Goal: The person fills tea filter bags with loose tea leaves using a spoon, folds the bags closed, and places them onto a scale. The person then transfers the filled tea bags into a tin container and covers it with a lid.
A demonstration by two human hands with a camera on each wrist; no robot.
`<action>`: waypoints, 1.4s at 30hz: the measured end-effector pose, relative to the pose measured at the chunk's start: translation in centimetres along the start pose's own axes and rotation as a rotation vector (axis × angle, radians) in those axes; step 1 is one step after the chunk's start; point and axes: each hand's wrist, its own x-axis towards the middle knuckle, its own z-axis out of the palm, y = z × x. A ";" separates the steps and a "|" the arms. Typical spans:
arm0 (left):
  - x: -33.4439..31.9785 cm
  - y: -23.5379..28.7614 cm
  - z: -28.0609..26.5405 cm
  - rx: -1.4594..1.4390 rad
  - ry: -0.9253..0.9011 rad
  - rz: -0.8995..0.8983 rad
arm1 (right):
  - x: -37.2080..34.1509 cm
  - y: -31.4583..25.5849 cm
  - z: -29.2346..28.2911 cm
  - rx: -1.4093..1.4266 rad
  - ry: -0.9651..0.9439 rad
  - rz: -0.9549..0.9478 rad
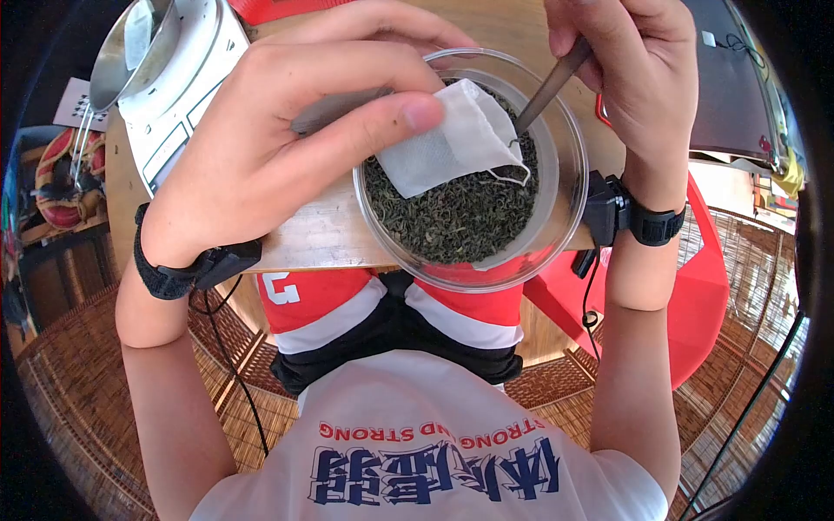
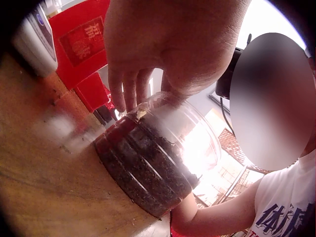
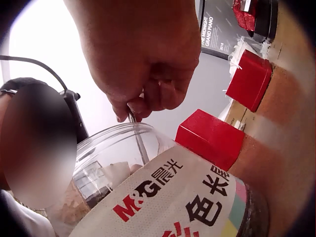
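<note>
A clear round tub [image 1: 569,213] of dark dried leaves [image 1: 452,217] stands at the table's front edge. Over the leaves, the left hand [image 1: 287,130] holds a white mesh bag [image 1: 434,156] between thumb and fingers; a string loop hangs from the bag's edge. The right hand [image 1: 638,82] grips the handle of a metal spoon [image 1: 556,84], which slants down to the bag's mouth; its lower end is hidden there. In the right wrist view the spoon [image 3: 139,143] reaches into the tub behind its printed label [image 3: 163,197].
A white scale [image 1: 187,95] with a metal bowl [image 1: 109,65] on it, holding another white bag [image 1: 137,35], stands at the left. Red boxes [image 3: 210,138] stand beyond the tub. A dark flat case [image 1: 730,95] lies at the right, near a red chair [image 1: 695,295].
</note>
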 end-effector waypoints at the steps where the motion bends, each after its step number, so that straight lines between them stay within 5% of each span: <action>1: 0.0 0.2 0.0 0.001 0.001 0.002 | 0.0 -0.4 0.0 -0.032 -0.050 0.050; 3: 0.1 -0.2 0.4 0.010 -0.005 0.016 | 0.1 2.4 -0.8 0.104 -0.121 0.013; 5: 0.1 -0.2 0.7 -0.011 0.011 0.012 | 0.2 1.8 -0.8 0.200 -0.160 0.256; 11: 0.0 0.2 0.3 0.020 -0.016 -0.040 | 0.2 1.7 0.1 0.226 -0.310 0.468; 18: 0.0 0.2 0.4 0.050 -0.017 -0.046 | 0.3 1.3 0.4 0.289 -0.162 0.567; 20: -0.3 0.0 0.2 0.028 -0.008 -0.040 | 0.7 0.6 0.1 0.413 -0.125 0.723; 25: -0.2 -0.6 0.3 0.015 0.013 -0.003 | 1.1 0.7 -1.2 0.462 -0.045 0.731; 28: -0.2 -0.4 0.3 -0.017 0.021 -0.034 | 1.1 0.8 -1.8 0.372 0.081 0.490; 31: 0.0 -0.4 0.3 -0.001 0.020 -0.028 | 1.3 1.7 -3.0 0.483 0.221 0.476; 39: -0.3 -0.4 0.2 -0.007 0.028 -0.061 | 1.6 1.2 -2.2 0.141 0.422 0.272; 41: -0.4 -0.1 0.1 -0.007 0.035 -0.061 | 2.5 7.3 -7.3 1.222 -0.063 0.225; 42: -0.4 0.3 -0.1 -0.004 0.042 -0.056 | 2.8 8.4 -8.7 1.182 -0.231 0.186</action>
